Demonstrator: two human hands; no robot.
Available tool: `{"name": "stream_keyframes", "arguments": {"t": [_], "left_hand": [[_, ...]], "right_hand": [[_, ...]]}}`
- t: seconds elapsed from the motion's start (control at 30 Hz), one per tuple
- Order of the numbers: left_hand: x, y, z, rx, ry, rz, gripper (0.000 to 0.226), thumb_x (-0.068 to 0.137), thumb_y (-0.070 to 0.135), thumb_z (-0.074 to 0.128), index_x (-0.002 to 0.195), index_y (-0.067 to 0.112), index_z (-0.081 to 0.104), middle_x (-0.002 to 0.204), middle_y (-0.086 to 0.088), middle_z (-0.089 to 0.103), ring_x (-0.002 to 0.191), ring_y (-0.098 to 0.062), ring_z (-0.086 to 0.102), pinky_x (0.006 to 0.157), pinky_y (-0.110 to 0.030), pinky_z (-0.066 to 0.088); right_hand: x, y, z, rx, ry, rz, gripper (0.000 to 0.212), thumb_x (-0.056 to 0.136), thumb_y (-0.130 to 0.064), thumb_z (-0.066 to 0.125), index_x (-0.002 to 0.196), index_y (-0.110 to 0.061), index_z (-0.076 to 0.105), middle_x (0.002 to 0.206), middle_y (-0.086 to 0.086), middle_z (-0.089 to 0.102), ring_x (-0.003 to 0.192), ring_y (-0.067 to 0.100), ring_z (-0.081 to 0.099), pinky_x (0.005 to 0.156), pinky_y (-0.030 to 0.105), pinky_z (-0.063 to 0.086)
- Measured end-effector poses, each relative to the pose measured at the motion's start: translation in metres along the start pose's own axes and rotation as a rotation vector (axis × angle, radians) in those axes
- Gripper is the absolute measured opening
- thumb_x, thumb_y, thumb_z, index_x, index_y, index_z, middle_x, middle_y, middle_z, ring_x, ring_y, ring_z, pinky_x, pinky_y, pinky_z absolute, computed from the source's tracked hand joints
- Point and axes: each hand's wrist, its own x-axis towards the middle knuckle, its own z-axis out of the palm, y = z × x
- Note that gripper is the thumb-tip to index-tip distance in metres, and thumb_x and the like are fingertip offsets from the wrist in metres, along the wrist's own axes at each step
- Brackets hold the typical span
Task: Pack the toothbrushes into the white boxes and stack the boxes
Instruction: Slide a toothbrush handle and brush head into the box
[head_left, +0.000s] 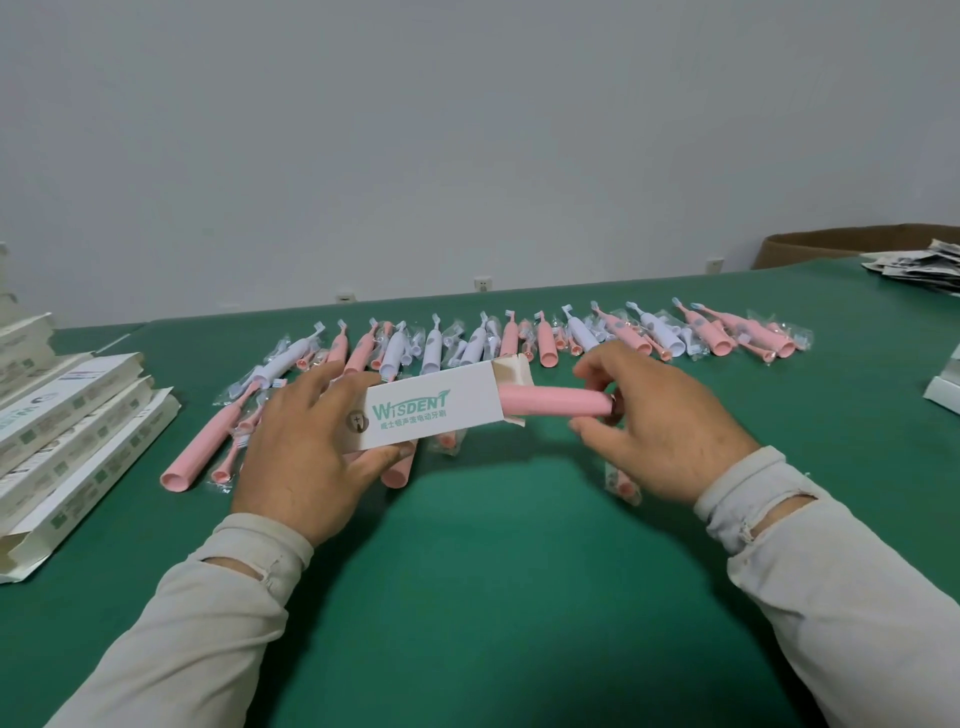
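Note:
My left hand (306, 447) grips a white box (415, 415) with green WISDENT print, held above the green table. The box's right end is open, flaps out. A pink toothbrush handle (553, 402) sticks halfway out of that opening. My right hand (654, 421) pinches the handle's free end between thumb and fingers. Several pink and white toothbrushes (519, 338) and bagged brush heads lie in a row across the table behind my hands. Other pink handles (200, 447) lie at the near left.
Several white boxes (67, 441) lie side by side at the left edge of the green table (493, 571). A pile of leaflets (919, 267) and a cardboard carton (831, 244) sit at the far right. More white boxes (945, 389) touch the right edge.

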Motion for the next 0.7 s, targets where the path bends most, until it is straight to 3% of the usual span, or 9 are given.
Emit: {"name": "stream_keyframes", "arguments": {"t": [0.1,0.23,0.33,0.43,0.53,0.63,0.7], "left_hand": [[0.001,-0.001,0.0,0.021,-0.001,0.001,0.068,0.071,0.047,0.083,0.132,0.028,0.059,0.144,-0.005,0.049,0.131,-0.033,0.041,0.109,-0.049,0.032],[0.0,0.002,0.002,0.005,-0.038,0.057,0.069,0.069,0.049,0.078,0.132,0.029,0.058,0.146,-0.003,0.047,0.132,-0.031,0.041,0.108,-0.052,0.034],[-0.001,0.003,0.005,0.029,-0.059,0.076,0.071,0.068,0.051,0.08,0.133,0.032,0.056,0.148,-0.001,0.045,0.132,-0.03,0.04,0.107,-0.053,0.035],[0.001,-0.003,0.004,0.021,-0.032,0.04,0.069,0.07,0.05,0.079,0.132,0.031,0.058,0.147,-0.002,0.046,0.133,-0.03,0.04,0.109,-0.051,0.033],[0.002,-0.007,0.005,0.004,-0.015,0.021,0.069,0.071,0.05,0.079,0.133,0.029,0.058,0.145,-0.002,0.047,0.132,-0.03,0.04,0.108,-0.048,0.032],[0.002,-0.007,0.006,-0.011,-0.028,0.021,0.072,0.072,0.054,0.076,0.136,0.031,0.054,0.146,0.0,0.046,0.133,-0.027,0.038,0.109,-0.046,0.031],[0.002,-0.005,0.006,-0.032,-0.05,0.039,0.073,0.071,0.058,0.072,0.137,0.032,0.052,0.146,0.002,0.046,0.132,-0.026,0.039,0.108,-0.048,0.033]], "right_hand": [[0.0,0.005,-0.004,-0.045,0.07,0.003,0.02,0.083,-0.053,0.066,0.091,-0.038,0.054,0.084,-0.017,0.055,0.073,0.001,0.052,0.062,0.027,0.041],[-0.003,-0.007,0.007,0.145,-0.001,-0.097,0.031,0.081,-0.061,0.058,0.1,-0.038,0.067,0.089,-0.02,0.06,0.082,-0.003,0.055,0.07,0.023,0.044],[-0.003,-0.01,0.016,0.302,-0.042,-0.095,0.024,0.083,-0.035,0.074,0.106,-0.034,0.065,0.094,-0.017,0.06,0.079,0.002,0.056,0.071,0.018,0.045],[-0.001,-0.002,0.013,0.533,-0.02,0.004,0.031,0.084,-0.005,0.071,0.097,-0.032,0.061,0.094,-0.012,0.061,0.072,0.002,0.056,0.066,0.012,0.045],[0.002,-0.002,0.011,0.736,0.042,0.087,0.022,0.087,0.001,0.07,0.093,-0.019,0.065,0.09,0.0,0.069,0.08,0.016,0.069,0.077,0.027,0.056],[0.002,-0.01,0.015,0.993,0.127,0.124,0.015,0.09,0.004,0.066,0.091,-0.01,0.063,0.082,0.005,0.069,0.074,0.022,0.074,0.067,0.026,0.06],[0.001,-0.014,0.02,1.022,0.154,0.116,0.013,0.09,0.003,0.067,0.091,-0.01,0.063,0.074,0.001,0.07,0.07,0.021,0.074,0.06,0.025,0.058]]}}
